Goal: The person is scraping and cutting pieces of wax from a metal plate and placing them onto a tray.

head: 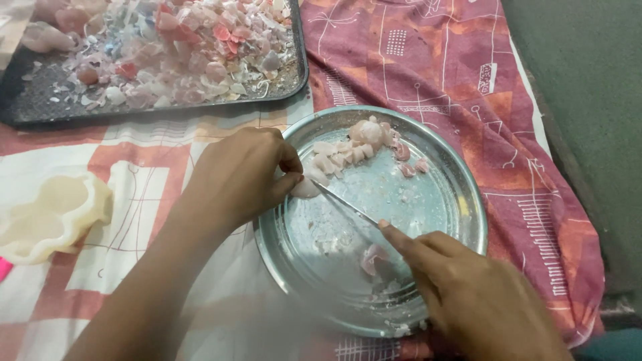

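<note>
A patterned red cloth [428,60] covers the desk. At the top left sits a dark tray [20,110] of pink and white chips. A steel plate [461,200] lies at the centre. The left hand [234,177] pinches a pale lump [305,188] at the plate's left rim. The right hand [478,301] grips a knife [344,204], forefinger along it, tip touching the lump. Cut pieces [338,157] lie just behind.

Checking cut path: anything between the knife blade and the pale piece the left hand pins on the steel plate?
Nothing visible. The knife in the right hand has its tip at the pale piece, pinned by the left hand. Cut chunks lie farther back on the steel plate.
</note>
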